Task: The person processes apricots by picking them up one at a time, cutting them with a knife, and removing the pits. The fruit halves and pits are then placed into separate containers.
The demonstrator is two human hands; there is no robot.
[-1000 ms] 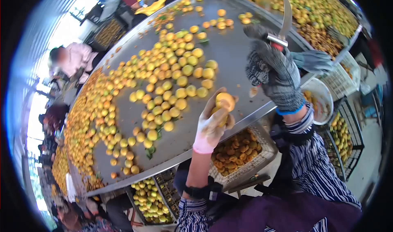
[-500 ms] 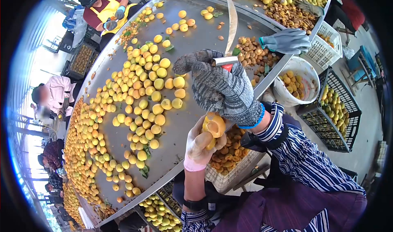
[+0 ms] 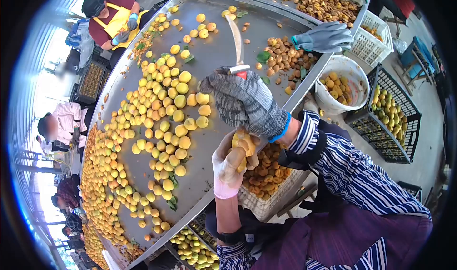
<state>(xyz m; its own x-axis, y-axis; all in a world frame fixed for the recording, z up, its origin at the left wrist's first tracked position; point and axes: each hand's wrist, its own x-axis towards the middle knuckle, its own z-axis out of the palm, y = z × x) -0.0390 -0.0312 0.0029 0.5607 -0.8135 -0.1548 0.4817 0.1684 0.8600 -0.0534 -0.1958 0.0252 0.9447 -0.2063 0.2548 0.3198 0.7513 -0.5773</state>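
My left hand (image 3: 229,163), in a thin pale glove with a pink cuff, is closed on an apricot (image 3: 243,144) that looks split, above a crate of apricot halves (image 3: 264,177). Just over it, my right hand (image 3: 247,101), in a grey knitted glove with a blue rim, grips a knife (image 3: 236,41) by its red handle, the curved blade pointing up and away. Its fingertips reach down to the fruit and partly hide it. Whole apricots (image 3: 164,113) lie on the metal table (image 3: 200,160) to the left.
Stones (image 3: 285,55) lie in a pile by grey gloves (image 3: 323,37) at the table's right edge. A white bucket (image 3: 340,103) and a black crate (image 3: 409,146) of fruit stand right. Another person (image 3: 112,20) works across the table; more sit along the left.
The knife and my right hand have moved slightly left, the blade tilting further left. The split fruit is turned and more covered by my fingers. The view has shifted a little.
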